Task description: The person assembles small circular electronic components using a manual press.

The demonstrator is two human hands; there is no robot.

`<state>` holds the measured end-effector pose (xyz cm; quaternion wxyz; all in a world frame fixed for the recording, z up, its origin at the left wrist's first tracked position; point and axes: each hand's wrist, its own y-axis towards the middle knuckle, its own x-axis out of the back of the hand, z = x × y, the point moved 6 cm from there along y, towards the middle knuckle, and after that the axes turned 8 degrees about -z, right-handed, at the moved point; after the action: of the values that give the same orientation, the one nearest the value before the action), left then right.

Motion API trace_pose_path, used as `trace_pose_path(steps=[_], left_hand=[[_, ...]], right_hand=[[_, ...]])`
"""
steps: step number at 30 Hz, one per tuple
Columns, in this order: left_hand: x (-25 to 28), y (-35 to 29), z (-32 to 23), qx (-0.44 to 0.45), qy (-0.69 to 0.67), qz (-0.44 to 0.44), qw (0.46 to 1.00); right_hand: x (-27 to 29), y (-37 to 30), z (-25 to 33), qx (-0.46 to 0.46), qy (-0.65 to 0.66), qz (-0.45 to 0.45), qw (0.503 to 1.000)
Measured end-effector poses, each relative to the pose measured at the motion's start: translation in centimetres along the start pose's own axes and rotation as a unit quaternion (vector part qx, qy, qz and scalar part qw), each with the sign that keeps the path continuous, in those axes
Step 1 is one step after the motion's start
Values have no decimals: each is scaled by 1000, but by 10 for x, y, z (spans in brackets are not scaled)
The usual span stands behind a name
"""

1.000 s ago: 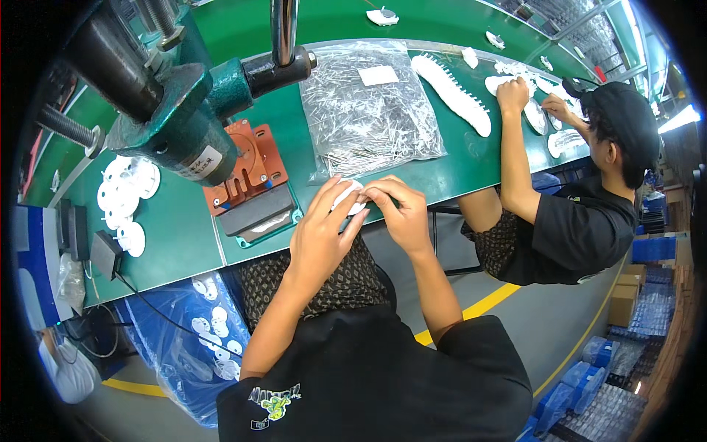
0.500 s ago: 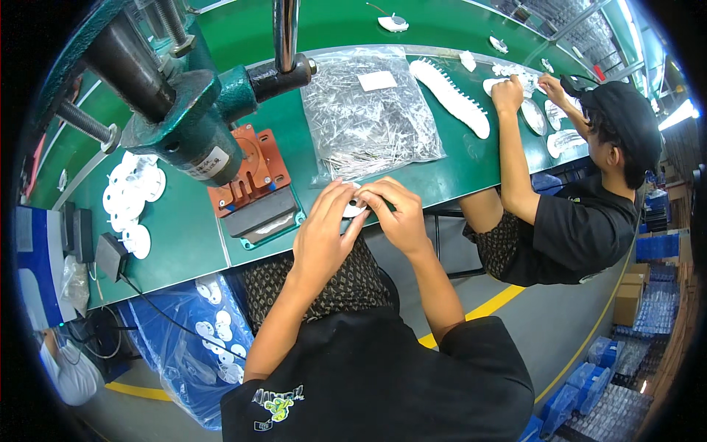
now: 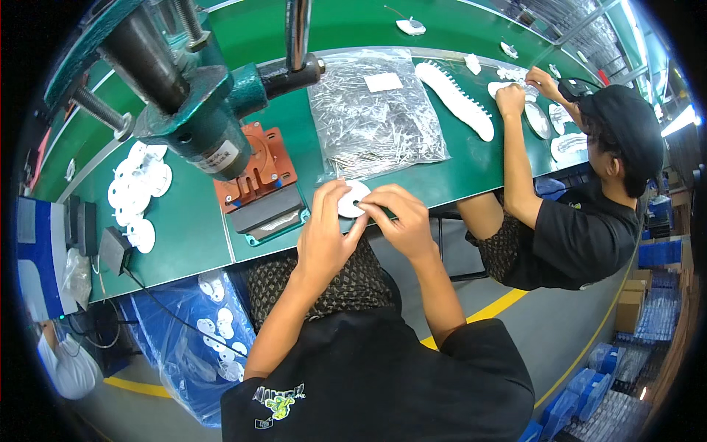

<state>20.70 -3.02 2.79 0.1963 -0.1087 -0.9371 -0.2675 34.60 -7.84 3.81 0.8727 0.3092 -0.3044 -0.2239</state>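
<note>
A round white plastic disc point(image 3: 351, 197) with a dark spot at its middle is held over the near edge of the table. My left hand point(image 3: 324, 232) grips its left side between fingers and thumb. At the disc's centre, the fingertips of my right hand point(image 3: 403, 223) are pinched together; whatever they hold there is too small or hidden to make out. Just left of my hands stands a green lever press point(image 3: 199, 121) with an orange-red base point(image 3: 276, 163) and a dark block point(image 3: 266, 209) at its front.
A clear bag of metal pins point(image 3: 372, 118) lies beyond my hands. White discs point(image 3: 132, 191) are piled at left. A blue plastic-lined bin point(image 3: 173, 331) below holds more discs. Right of the bag lies a row of stacked white parts point(image 3: 455, 103). A co-worker point(image 3: 589, 199) handles white parts at right.
The white disc has turned so its flat face shows, and my fingers have uncovered more of it. My right fingertips have shifted onto its centre. The co-worker's far hand has risen slightly.
</note>
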Motion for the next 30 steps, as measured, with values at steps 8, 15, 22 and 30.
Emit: trace_pose_path(steps=[8, 15, 22, 30], left_hand=[[31, -17, -18, -120, 10, -10, 993], [121, -7, -8, -186, 96, -208, 956], [118, 33, 3, -142, 242, -131, 951], [114, 38, 12, -126, 188, -133, 965]], right_hand=[[13, -23, -12, -74, 110, -83, 988], [-2, -24, -18, -144, 15, -116, 983], [-12, 23, 18, -93, 107, -140, 980], [25, 263, 212, 252, 161, -281, 912]])
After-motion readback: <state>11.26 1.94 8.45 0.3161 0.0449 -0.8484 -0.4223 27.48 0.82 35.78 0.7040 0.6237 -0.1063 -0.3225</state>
